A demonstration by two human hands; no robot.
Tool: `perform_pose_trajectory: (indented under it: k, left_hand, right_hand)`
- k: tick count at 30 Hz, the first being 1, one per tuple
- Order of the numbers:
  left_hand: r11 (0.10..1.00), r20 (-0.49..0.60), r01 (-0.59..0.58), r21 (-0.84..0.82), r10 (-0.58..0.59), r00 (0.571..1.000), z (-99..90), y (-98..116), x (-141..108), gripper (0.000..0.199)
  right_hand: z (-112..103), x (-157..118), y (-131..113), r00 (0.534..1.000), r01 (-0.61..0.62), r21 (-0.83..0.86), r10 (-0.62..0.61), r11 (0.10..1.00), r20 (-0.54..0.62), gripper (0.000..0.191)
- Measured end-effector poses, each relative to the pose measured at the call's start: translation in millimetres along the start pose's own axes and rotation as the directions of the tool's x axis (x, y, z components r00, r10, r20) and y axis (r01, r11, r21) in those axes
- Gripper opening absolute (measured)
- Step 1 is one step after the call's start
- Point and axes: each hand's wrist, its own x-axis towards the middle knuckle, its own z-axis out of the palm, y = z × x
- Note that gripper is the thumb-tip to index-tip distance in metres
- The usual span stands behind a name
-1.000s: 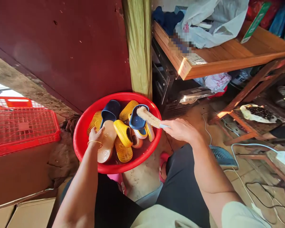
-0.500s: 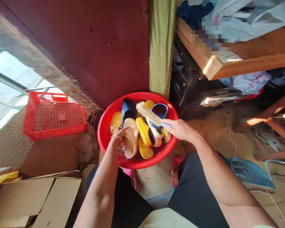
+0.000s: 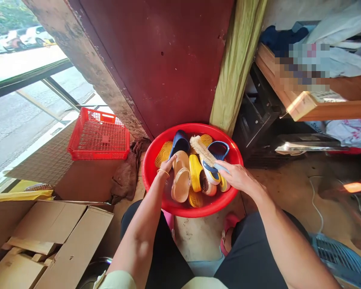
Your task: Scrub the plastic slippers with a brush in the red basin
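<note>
A: Where is the strongest light recorded?

B: At the upper left of the frame, where daylight is seen over the street (image 3: 15, 124); the pale ground there is washed out to near white.

A: And indoors?

B: Moderate light is noted at centre. The maroon panel (image 3: 168, 84) is rendered darker, and deep shadow is found below the wooden tray (image 3: 343, 110), whose near corner is struck by glare.

A: Sharpness?

B: The red basin (image 3: 192, 211) and footwear (image 3: 180, 186) are acceptably defined. The right edge is smeared, the plastic bag (image 3: 349, 28) softened, and a patch beside it pixelated. Wide-angle stretching is observed towards the margins.
</note>
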Motion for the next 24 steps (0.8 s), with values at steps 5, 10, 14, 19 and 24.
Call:
perform_pose_trajectory:
  k: [5,10,14,19,24]
  left_hand:
    - [0.924,-0.148,-0.378,0.062,0.383,0.912,-0.1,19,-8,0.036]
    - [0.742,-0.228,-0.671,0.002,0.653,0.722,-14.4,41,-38,0.036]
    - [0.658,-0.264,-0.753,0.006,0.727,0.634,-31.5,53,-67,0.04]
    - [0.73,-0.195,-0.652,-0.206,0.622,0.758,-43.1,54,-83,0.043]
    - [0.853,-0.211,-0.365,-0.373,0.305,0.929,-50.3,45,-79,0.063]
  right_hand:
    - [9,0,1,0.997,0.029,0.013,-0.028,0.999,-0.07,0.046]
    - [20,7,-6,0.98,0.007,0.032,-0.001,0.999,-0.199,0.048]
    - [22,14,-16,0.941,0.047,0.124,-0.002,0.991,-0.34,0.049]
    - [25,19,-23,0.921,0.17,0.156,-0.1,0.973,-0.377,0.048]
    - [23,14,-13,0.97,0.046,0.164,-0.005,0.985,-0.243,0.048]
